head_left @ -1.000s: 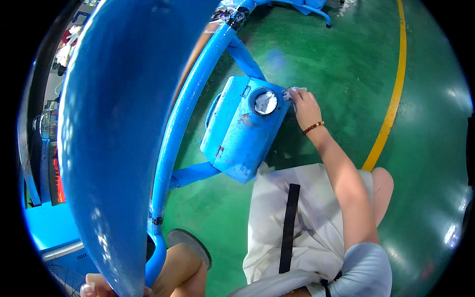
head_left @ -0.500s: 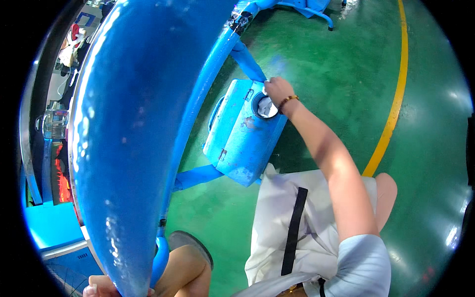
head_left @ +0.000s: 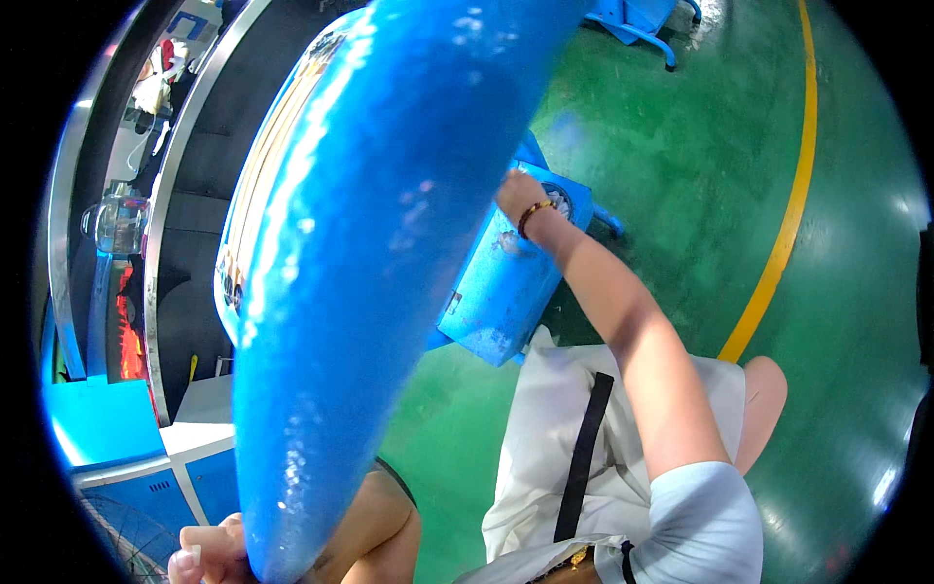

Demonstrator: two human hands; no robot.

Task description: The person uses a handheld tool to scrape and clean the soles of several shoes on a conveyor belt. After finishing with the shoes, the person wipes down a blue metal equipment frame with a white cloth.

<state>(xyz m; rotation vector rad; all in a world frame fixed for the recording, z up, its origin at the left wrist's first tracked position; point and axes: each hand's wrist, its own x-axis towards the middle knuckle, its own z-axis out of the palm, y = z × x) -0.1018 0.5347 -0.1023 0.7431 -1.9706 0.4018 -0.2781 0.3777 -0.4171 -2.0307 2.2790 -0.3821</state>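
Observation:
A large, glossy blue curved panel [head_left: 389,224] stands tilted across the middle, blocking much of what lies behind it. At its lower end my left hand [head_left: 209,552] is closed around the edge, with some fingers hidden. Beyond the panel is a worn blue metal box [head_left: 506,292] with a round opening [head_left: 557,200] that has whitish material inside. My right hand [head_left: 522,198], wearing a bead bracelet [head_left: 535,216], is over the box beside this opening. Its fingers are curled, and their tips are hidden at the panel's edge.
To the left are dark shelves [head_left: 199,253] with a clear jug [head_left: 122,224] and blue cabinets [head_left: 146,501]. A cream-layered blue-rimmed part [head_left: 268,156] shows behind the panel. Blue tube legs [head_left: 642,39] stand on the green floor [head_left: 681,204], which bears a yellow line [head_left: 790,214].
The blue panel has swung to the right, uncovering the shelves and the cream-layered part. My right hand has shifted left and slightly down, from the far side of the opening to its left.

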